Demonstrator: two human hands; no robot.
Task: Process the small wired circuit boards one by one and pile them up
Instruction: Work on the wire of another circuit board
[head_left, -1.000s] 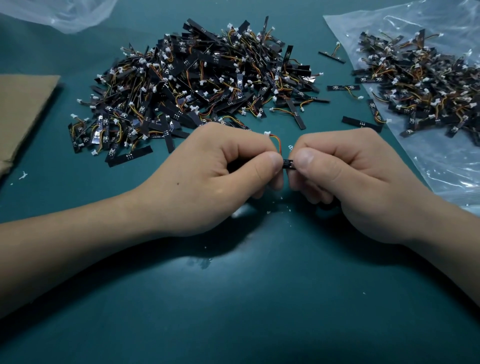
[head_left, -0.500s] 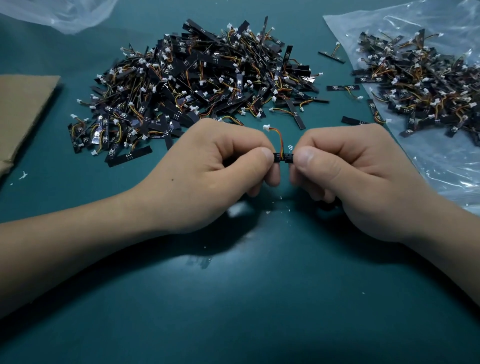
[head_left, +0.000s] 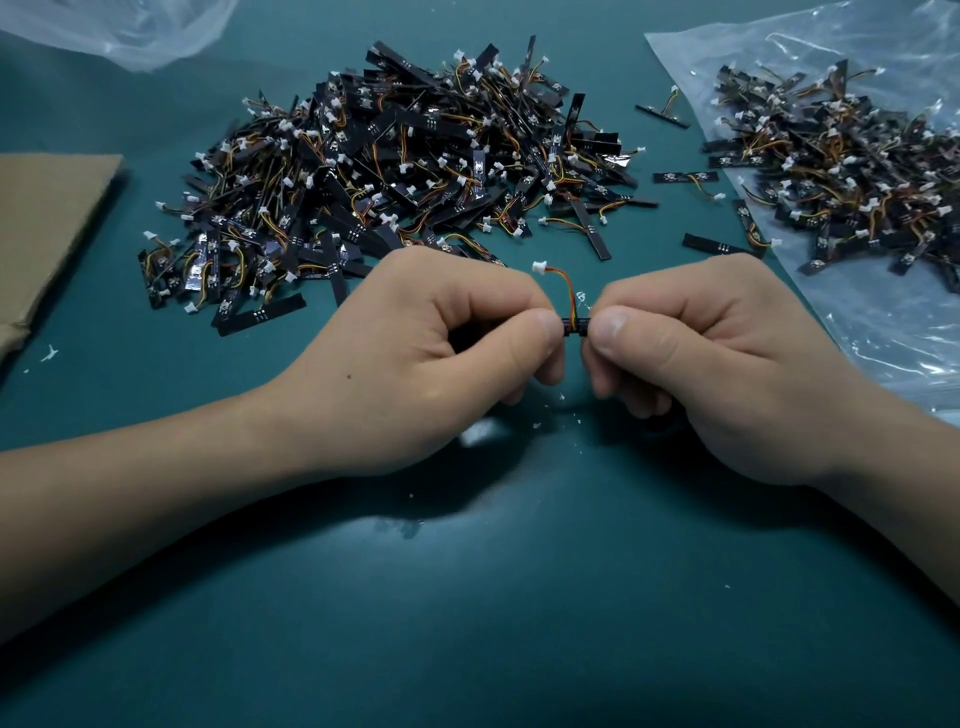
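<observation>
Both thumbs pinch one small board (head_left: 575, 327), left hand (head_left: 415, 358) and right hand (head_left: 727, 364) gripping each end; too much bending could tear its wire (head_left: 566, 288) loose.

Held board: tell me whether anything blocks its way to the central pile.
Nothing visible does. The left hand and right hand pinch the board over the mat; the central pile starts just beyond them, with only bare mat between.

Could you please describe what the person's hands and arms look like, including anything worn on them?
Both are bare. The left hand and right hand wear no gloves or rings, and no watch, band or sleeve shows on the left forearm or right forearm as far as the frame reaches. The thumbnails are short and unpainted.
</observation>
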